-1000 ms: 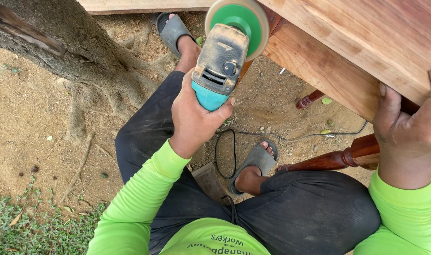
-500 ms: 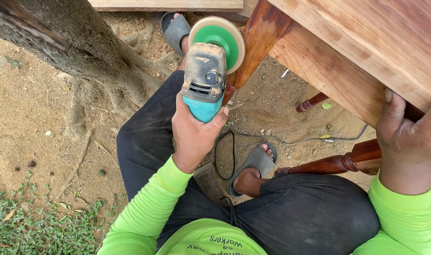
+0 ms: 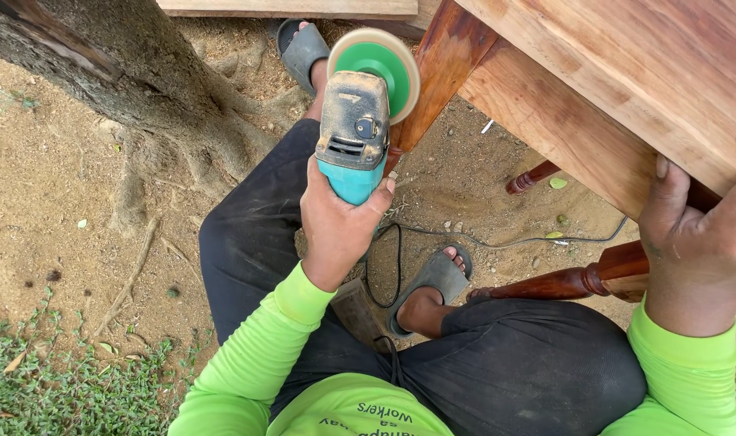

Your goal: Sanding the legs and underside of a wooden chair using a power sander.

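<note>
My left hand [image 3: 336,228] grips the teal body of a dusty angle grinder [image 3: 354,137]. Its green sanding disc [image 3: 378,66] points away from me, close beside a reddish wooden table leg [image 3: 431,73]. My right hand [image 3: 701,242] clasps the edge of the wooden table top [image 3: 618,89], thumb on the side board, fingers over the top. I sit on the ground in black trousers and bright green sleeves, legs apart.
A thick tree trunk and roots [image 3: 134,81] lie at left on sandy ground. The grinder's black cord [image 3: 465,238] runs across the dirt. A turned wooden leg [image 3: 574,278] lies low at right. My sandalled feet [image 3: 432,287] rest below the table. Grass [image 3: 53,379] grows at bottom left.
My left hand has carried the grinder a little left and down from the table's edge, so the disc now sits beside the leg. My right hand keeps its hold.
</note>
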